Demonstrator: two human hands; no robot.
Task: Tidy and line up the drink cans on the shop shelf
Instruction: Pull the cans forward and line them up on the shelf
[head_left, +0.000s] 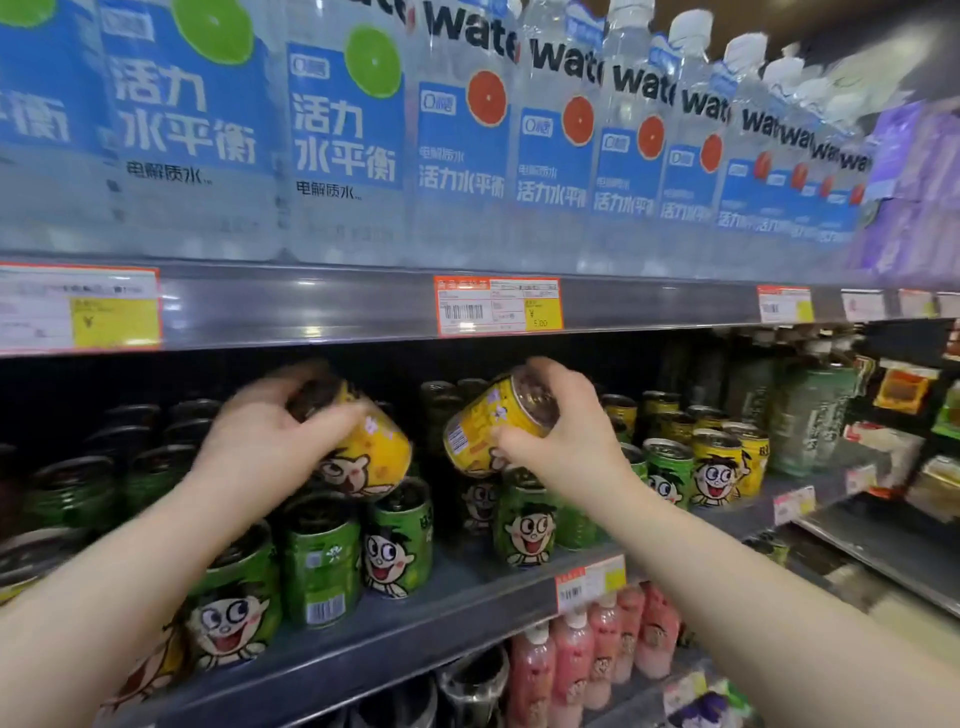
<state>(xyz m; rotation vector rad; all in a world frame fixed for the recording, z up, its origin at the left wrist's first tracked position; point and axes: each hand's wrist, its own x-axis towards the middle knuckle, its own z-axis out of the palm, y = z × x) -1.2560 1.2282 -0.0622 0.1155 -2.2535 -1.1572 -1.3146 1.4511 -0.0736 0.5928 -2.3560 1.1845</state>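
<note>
Both of my hands are raised to the middle shelf, each wrapped around one yellow can. My left hand (270, 431) grips the left yellow can (363, 457) from above and behind, fingers curled over its top end; the can is tipped, its long axis leaning so the base points down and to the right, cartoon face outward. My right hand (561, 431) holds the right yellow can (488, 421) by its upper end, fingers closed round the rim; this one lies closer to sideways, top toward my palm on the right, base pointing left and slightly down, barcode showing.

Neither can stands on the shelf. Both hang above the green cans (400, 545) that stand upright along the front of the shelf edge (415, 613). The other yellow cans (722, 467) stand upright farther right, beyond my right hand, so that hand is the nearer one to them. I judge each held can must be turned upright, base down, before it can be set in line. Above runs a shelf of water bottles (457, 130) with a price tag (498, 306) on its rail; pink bottles (571, 660) sit below.
</note>
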